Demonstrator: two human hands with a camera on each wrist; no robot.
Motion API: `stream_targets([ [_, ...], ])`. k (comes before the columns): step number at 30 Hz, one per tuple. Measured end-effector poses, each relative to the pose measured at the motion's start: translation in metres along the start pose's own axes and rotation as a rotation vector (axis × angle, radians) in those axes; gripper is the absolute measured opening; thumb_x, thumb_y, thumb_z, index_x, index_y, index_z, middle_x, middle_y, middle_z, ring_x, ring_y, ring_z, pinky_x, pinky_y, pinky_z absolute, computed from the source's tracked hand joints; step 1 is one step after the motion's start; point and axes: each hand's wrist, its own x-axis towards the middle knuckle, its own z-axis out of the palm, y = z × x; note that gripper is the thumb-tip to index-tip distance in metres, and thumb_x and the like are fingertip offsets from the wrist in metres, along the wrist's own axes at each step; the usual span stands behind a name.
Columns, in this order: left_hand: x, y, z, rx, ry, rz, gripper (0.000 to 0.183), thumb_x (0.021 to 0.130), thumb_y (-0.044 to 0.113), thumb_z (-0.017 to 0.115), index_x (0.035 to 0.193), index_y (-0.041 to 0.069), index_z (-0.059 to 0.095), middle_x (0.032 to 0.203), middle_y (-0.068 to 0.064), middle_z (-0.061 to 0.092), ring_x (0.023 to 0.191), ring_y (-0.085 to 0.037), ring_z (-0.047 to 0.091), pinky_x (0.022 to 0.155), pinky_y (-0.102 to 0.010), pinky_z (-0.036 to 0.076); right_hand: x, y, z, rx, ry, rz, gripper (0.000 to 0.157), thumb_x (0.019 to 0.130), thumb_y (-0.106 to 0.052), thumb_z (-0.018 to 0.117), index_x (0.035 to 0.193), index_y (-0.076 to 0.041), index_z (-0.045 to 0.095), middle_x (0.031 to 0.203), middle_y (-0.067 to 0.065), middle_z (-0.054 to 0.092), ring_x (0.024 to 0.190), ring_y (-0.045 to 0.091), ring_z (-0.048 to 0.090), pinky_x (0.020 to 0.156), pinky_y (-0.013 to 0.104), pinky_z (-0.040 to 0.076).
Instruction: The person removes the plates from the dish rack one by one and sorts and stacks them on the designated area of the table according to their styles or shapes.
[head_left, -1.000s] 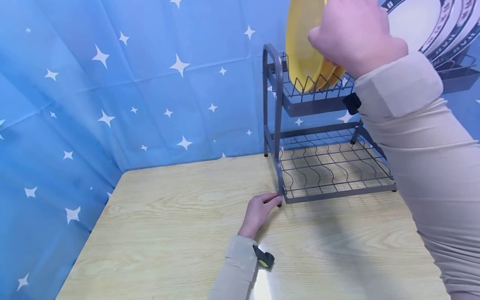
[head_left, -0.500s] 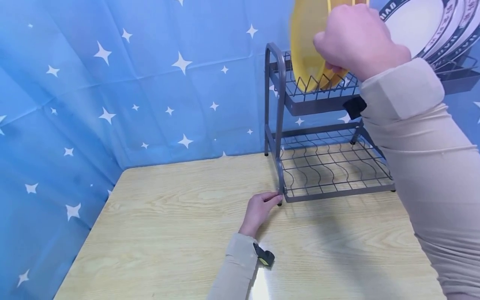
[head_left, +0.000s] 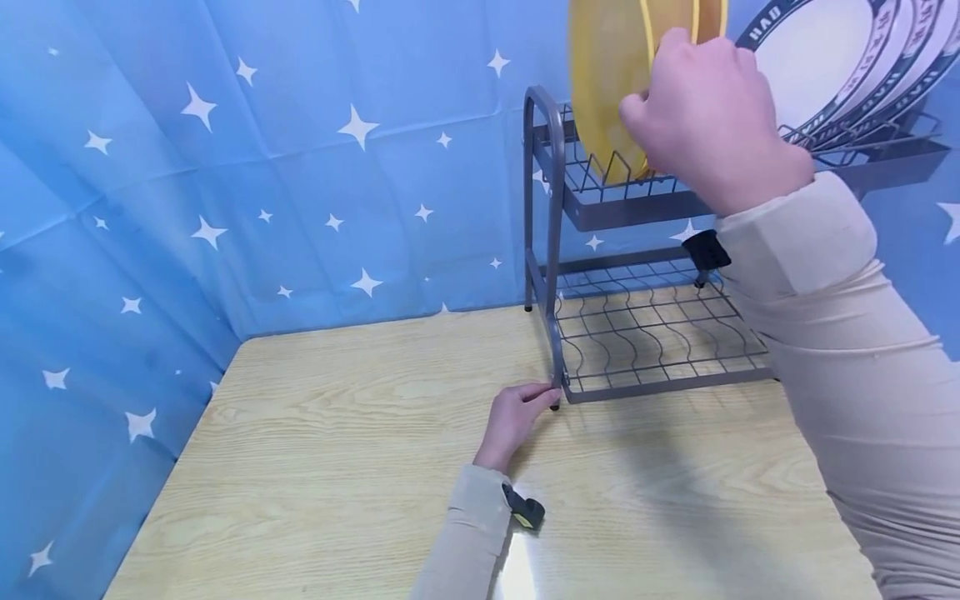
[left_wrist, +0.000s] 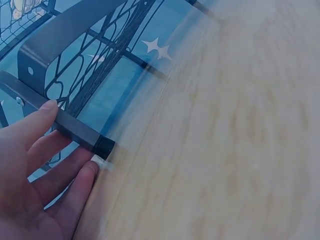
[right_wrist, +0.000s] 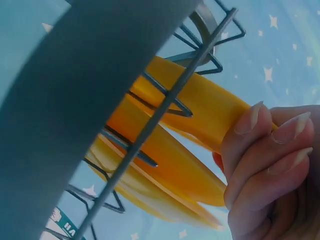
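Observation:
In the head view my right hand (head_left: 716,125) is at the upper tier of a dark metal dish rack (head_left: 637,212). It grips the edge of the leftmost yellow plate (head_left: 603,83), which stands upright between the wire dividers. In the right wrist view, curled fingers (right_wrist: 280,165) hold that plate's rim, with more yellow plates (right_wrist: 170,160) beside it. Low on the left, my left hand (head_left: 513,425) holds the rack's front left leg (left_wrist: 82,132) near its foot, thumb on one side and fingers on the other.
White plates with dark lettered rims (head_left: 813,62) stand at the right of the upper tier. Below is a wire lower shelf (head_left: 660,333). The rack stands on a wooden table (head_left: 337,450), backed by a blue star-patterned curtain (head_left: 300,183).
My right hand has come down a little along the yellow plate's edge, and the rims of the plates behind show more. My left hand has stayed on the rack leg.

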Motion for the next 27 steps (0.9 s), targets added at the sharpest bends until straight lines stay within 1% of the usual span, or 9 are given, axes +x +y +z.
stream_targets([
  [2,0.001,-0.001,-0.002,0.006,0.005,-0.004,0.021,0.074,0.053,0.063,0.089,0.039,0.068,0.091,0.021,0.062,0.096,-0.002,0.054,0.084,-0.030,0.042,-0.002,0.001,0.003,0.017,0.005,-0.010,0.051,0.090,-0.029,0.039,0.125,0.007,0.033,0.104,0.032,0.048,0.086,0.042,0.051,0.054,0.041,0.050],
  [4,0.001,-0.002,-0.004,0.008,0.012,-0.007,0.022,0.073,0.054,0.063,0.089,0.039,0.068,0.091,0.021,0.062,0.096,-0.002,0.054,0.085,-0.030,0.042,-0.005,0.001,0.007,0.042,0.011,-0.018,0.051,0.090,-0.030,0.040,0.125,0.006,0.032,0.104,0.032,0.049,0.083,0.041,0.055,0.054,0.040,0.051],
  [9,0.001,-0.005,-0.007,0.003,0.014,0.012,0.024,0.074,0.053,0.063,0.090,0.037,0.068,0.092,0.019,0.063,0.095,-0.004,0.055,0.083,-0.031,0.043,-0.011,0.006,0.018,0.098,0.045,-0.027,0.047,0.089,-0.028,0.040,0.124,0.002,0.033,0.092,0.024,0.056,0.064,0.031,0.061,0.049,0.034,0.050],
  [12,0.002,-0.007,-0.004,0.007,0.007,0.036,0.023,0.075,0.052,0.062,0.090,0.036,0.068,0.091,0.020,0.063,0.093,-0.003,0.055,0.082,-0.030,0.043,-0.014,0.010,0.025,0.143,0.082,-0.014,0.045,0.088,-0.026,0.040,0.124,0.000,0.034,0.087,0.019,0.058,0.059,0.027,0.061,0.046,0.029,0.049],
  [15,0.002,-0.007,-0.003,0.012,0.008,0.045,0.022,0.076,0.052,0.062,0.090,0.036,0.068,0.090,0.021,0.062,0.092,-0.001,0.055,0.080,-0.029,0.044,-0.017,0.014,0.031,0.190,0.150,-0.017,0.043,0.087,-0.024,0.041,0.123,-0.002,0.036,0.087,0.018,0.059,0.058,0.027,0.061,0.043,0.024,0.047],
  [20,0.001,-0.006,-0.004,0.015,0.017,0.048,0.023,0.076,0.052,0.061,0.090,0.036,0.069,0.091,0.020,0.062,0.091,-0.002,0.055,0.079,-0.030,0.044,-0.019,0.018,0.042,0.217,0.302,-0.058,0.037,0.086,-0.022,0.041,0.116,-0.002,0.040,0.082,0.016,0.062,0.056,0.026,0.061,0.040,0.015,0.040],
  [22,0.001,-0.005,-0.005,0.014,0.020,0.052,0.023,0.076,0.052,0.061,0.091,0.035,0.069,0.091,0.019,0.063,0.091,-0.003,0.056,0.079,-0.030,0.045,-0.020,0.019,0.045,0.236,0.349,-0.072,0.035,0.086,-0.021,0.040,0.116,-0.002,0.041,0.082,0.015,0.063,0.052,0.020,0.060,0.040,0.012,0.038],
  [25,-0.001,-0.005,-0.007,0.009,0.025,0.045,0.024,0.076,0.053,0.061,0.091,0.035,0.068,0.092,0.019,0.063,0.092,-0.002,0.056,0.079,-0.030,0.045,-0.021,0.022,0.052,0.278,0.411,-0.097,0.035,0.086,-0.020,0.041,0.116,-0.003,0.042,0.080,0.015,0.065,0.045,0.003,0.052,0.041,0.010,0.036],
  [27,-0.002,-0.005,-0.008,0.008,0.031,0.047,0.024,0.076,0.053,0.062,0.091,0.035,0.069,0.092,0.019,0.063,0.092,-0.003,0.056,0.080,-0.029,0.044,-0.023,0.023,0.057,0.308,0.451,-0.102,0.034,0.086,-0.020,0.042,0.115,-0.003,0.043,0.078,0.014,0.065,0.042,-0.009,0.044,0.043,0.009,0.035],
])
